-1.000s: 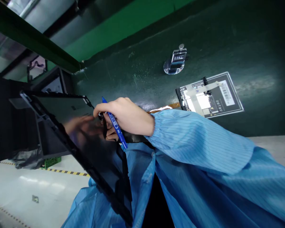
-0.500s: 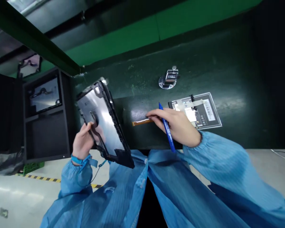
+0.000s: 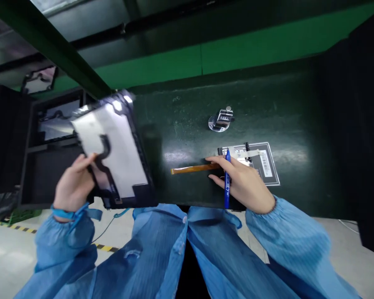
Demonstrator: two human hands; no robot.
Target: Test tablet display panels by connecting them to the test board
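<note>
My left hand [image 3: 75, 182] grips the lower left edge of a tablet screen assembly [image 3: 118, 145], a black frame around a silvery plate with a dark ribbon across it; it is tilted and blurred. My right hand [image 3: 239, 178] carries a blue marker pen [image 3: 227, 182] tucked between its fingers. Thumb and index finger of that hand are apart, close to the right end of an orange flex cable [image 3: 190, 168] lying on the dark green table. Partly under the right hand is a flat black part with a barcode label [image 3: 266, 163] and a circuit board at its left.
A chrome tally counter [image 3: 222, 119] stands beyond my right hand on the table [image 3: 187, 108]. At the left, a black divided tray [image 3: 46, 170] holds another screen assembly [image 3: 60, 120]. A green post [image 3: 56, 50] slants above it.
My left hand has swung the tablet screen assembly left, toward the tray. My right hand has drawn back to the right along the flex cable, its fingers opening and more of the cable showing.
</note>
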